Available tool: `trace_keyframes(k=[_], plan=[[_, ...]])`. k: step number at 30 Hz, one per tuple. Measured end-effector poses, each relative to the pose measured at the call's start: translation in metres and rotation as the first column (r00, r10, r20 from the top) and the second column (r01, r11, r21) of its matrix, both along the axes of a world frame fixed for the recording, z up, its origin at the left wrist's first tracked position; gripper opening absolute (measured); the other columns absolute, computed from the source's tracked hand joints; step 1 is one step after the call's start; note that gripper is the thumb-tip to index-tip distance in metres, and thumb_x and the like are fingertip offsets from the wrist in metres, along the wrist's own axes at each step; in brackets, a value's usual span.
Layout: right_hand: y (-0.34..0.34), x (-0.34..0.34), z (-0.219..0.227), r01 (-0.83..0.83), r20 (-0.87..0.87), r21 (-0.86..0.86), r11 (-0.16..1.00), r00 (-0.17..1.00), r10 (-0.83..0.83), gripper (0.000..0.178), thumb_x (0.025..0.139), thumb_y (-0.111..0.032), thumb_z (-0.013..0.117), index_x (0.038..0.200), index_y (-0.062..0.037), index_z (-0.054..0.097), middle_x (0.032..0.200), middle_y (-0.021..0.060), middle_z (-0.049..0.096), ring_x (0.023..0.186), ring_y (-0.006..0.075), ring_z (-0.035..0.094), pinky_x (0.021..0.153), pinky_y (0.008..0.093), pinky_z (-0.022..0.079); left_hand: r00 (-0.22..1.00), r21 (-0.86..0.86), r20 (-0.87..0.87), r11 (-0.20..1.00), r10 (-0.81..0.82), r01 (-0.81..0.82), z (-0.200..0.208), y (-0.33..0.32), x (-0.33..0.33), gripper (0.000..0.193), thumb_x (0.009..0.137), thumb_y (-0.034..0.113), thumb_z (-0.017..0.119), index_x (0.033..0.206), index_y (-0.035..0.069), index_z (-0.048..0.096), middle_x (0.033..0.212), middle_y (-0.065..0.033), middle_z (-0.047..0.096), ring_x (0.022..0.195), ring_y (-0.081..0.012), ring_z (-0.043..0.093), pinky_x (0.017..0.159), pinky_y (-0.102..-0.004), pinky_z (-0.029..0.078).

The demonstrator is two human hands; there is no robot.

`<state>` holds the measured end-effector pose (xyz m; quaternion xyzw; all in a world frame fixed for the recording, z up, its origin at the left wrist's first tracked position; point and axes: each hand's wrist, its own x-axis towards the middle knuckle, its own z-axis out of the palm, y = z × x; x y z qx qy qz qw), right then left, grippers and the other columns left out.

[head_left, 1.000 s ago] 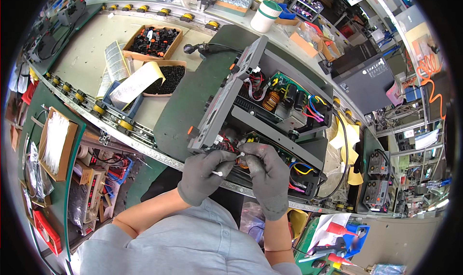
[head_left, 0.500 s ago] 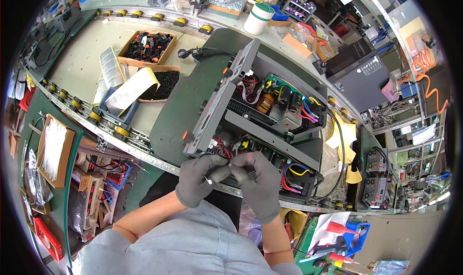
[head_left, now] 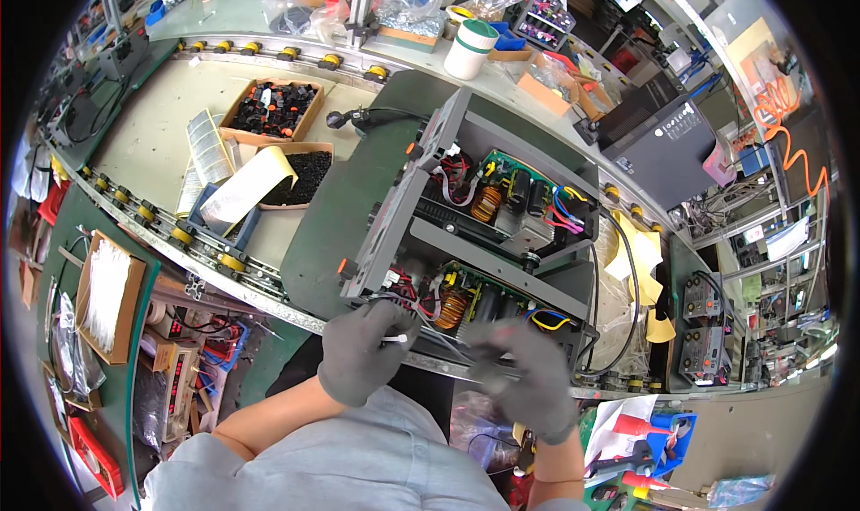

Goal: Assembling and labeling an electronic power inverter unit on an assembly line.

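Two grey-cased electrical units, a far one [head_left: 506, 258] and a near one [head_left: 488, 309], stand with their sides open on the green board [head_left: 336, 211]. Circuit boards, copper coils and coloured wires show inside. My left hand [head_left: 363, 352], in a grey glove, is closed at the near unit's front left corner. A thin white strip like a cable tie [head_left: 395, 338] pokes out of its fingers. My right hand [head_left: 528, 377], gloved too, hangs over the near unit's right front edge. Motion blurs its fingers, so whether it holds anything is unclear.
Small boxes of black-and-orange parts [head_left: 275, 108] and black pieces [head_left: 311, 168] lie on the roller line at left. A carton of white strips [head_left: 103, 300] sits further left. A black power cable [head_left: 634, 305] loops at the units' right. A green-lidded white tub [head_left: 470, 50] stands behind.
My hands have parted: the right moved right and toward me, away from the left, which stays nearly in place. More of the near unit's coil and wires now shows.
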<state>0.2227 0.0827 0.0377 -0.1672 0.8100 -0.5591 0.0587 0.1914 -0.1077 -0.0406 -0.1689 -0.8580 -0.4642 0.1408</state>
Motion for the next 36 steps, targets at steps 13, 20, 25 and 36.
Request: trace_keyframes(k=[13,20,25,36], plan=[[-0.006,-0.081,0.070,-0.022,-0.593,0.173,0.985,0.796,0.122,0.022,0.077,-0.005,0.066,0.098,-0.0085,0.064,0.080,0.0037,0.064,0.069,0.0157,0.059,0.061,0.0293,0.046,0.947,-0.033,-0.188,0.965,-0.261,0.259,0.088,-0.046,-0.067,0.041,0.067,0.022,0.075,0.104,0.012,0.060,0.084,-0.0076,0.059,0.073,-0.0254,0.060,0.061,-0.0346,0.048],[0.065,-0.164,0.079,0.656,-0.445,-0.022,0.754,0.669,-0.595,0.014,0.086,-0.006,0.059,0.098,-0.0022,0.065,0.074,-0.0057,0.056,0.064,0.0031,0.046,0.059,0.0194,0.040,0.978,-0.477,-0.004,0.860,-0.208,0.181,0.034,-0.018,-0.215,0.042,0.072,0.031,0.070,0.106,0.011,0.056,0.093,-0.0117,0.061,0.081,-0.0305,0.063,0.071,-0.0397,0.050],[0.071,-0.201,0.036,0.642,-0.669,0.208,0.738,0.644,-0.371,0.014,0.080,0.000,0.060,0.092,-0.0046,0.065,0.077,0.0069,0.063,0.064,0.0150,0.058,0.060,0.0255,0.046,0.976,-0.418,-0.004,0.887,-0.217,0.196,-0.003,0.001,-0.245,0.043,0.074,0.030,0.069,0.109,0.012,0.052,0.093,-0.0118,0.062,0.077,-0.0333,0.062,0.064,-0.0411,0.050],[0.061,-0.264,-0.004,0.504,-0.638,0.291,0.813,0.736,-0.228,0.012,0.078,-0.004,0.059,0.088,-0.0059,0.064,0.084,0.0123,0.064,0.074,0.0299,0.062,0.065,0.0359,0.049,0.990,-0.308,0.052,0.941,-0.130,0.140,-0.062,0.023,-0.264,0.023,0.085,0.021,0.057,0.103,0.008,0.059,0.082,-0.0159,0.062,0.076,-0.0380,0.060,0.063,-0.0452,0.047]])
